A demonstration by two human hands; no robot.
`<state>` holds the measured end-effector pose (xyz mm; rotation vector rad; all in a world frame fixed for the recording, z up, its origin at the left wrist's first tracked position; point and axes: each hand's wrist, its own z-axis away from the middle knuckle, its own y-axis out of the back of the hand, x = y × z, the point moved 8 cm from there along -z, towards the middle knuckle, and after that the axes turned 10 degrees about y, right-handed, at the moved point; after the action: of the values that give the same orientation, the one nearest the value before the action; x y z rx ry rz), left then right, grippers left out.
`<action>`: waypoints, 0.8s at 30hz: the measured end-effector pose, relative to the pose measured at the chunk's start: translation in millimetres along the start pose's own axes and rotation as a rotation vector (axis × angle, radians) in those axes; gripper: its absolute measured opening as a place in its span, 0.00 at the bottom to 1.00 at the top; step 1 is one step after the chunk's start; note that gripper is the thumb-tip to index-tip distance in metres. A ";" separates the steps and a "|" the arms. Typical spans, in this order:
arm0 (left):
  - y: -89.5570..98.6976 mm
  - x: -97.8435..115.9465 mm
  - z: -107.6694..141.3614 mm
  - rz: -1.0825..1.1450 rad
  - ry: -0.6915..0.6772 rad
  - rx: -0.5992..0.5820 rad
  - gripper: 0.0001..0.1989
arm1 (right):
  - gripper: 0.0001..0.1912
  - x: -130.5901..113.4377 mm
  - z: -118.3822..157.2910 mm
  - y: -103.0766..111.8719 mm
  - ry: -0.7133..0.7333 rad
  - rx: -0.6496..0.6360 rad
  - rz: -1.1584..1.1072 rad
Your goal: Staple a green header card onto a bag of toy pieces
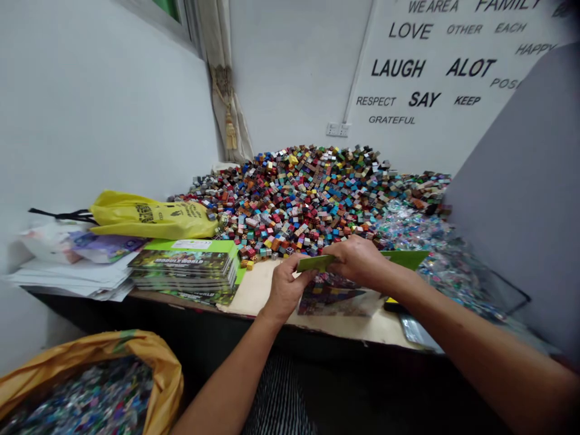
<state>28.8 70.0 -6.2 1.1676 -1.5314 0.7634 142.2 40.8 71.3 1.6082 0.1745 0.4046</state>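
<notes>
My left hand pinches the left end of a small green card between thumb and fingers. The fingers of my right hand are closed at the card's right end. Just below both hands is a clear plastic bag with dark, colourful contents; whether it is joined to the card I cannot tell. Another flat green piece shows behind my right forearm. Beyond my hands rises a big heap of small multicoloured cubes.
Left on the table are a stack of printed booklets, a yellow drawstring bag and white papers. Small clear packets are piled at right, beside a grey panel. An orange sack of packets stands lower left.
</notes>
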 end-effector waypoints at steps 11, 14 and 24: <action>1.9 0.3 -4.7 -0.106 0.004 -0.012 0.10 | 0.06 3.7 -8.2 2.6 0.051 -0.058 -0.060; 1.9 2.9 -3.5 -0.144 -0.019 -0.032 0.09 | 0.07 4.2 -10.3 0.7 0.048 -0.045 -0.056; 4.4 -2.4 -13.9 -0.116 -0.012 -0.011 0.11 | 0.14 19.4 14.9 19.2 0.090 0.143 -0.219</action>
<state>29.5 84.6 -4.1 1.2435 -1.4621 0.6712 163.0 32.1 92.7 1.6913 0.4529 0.3002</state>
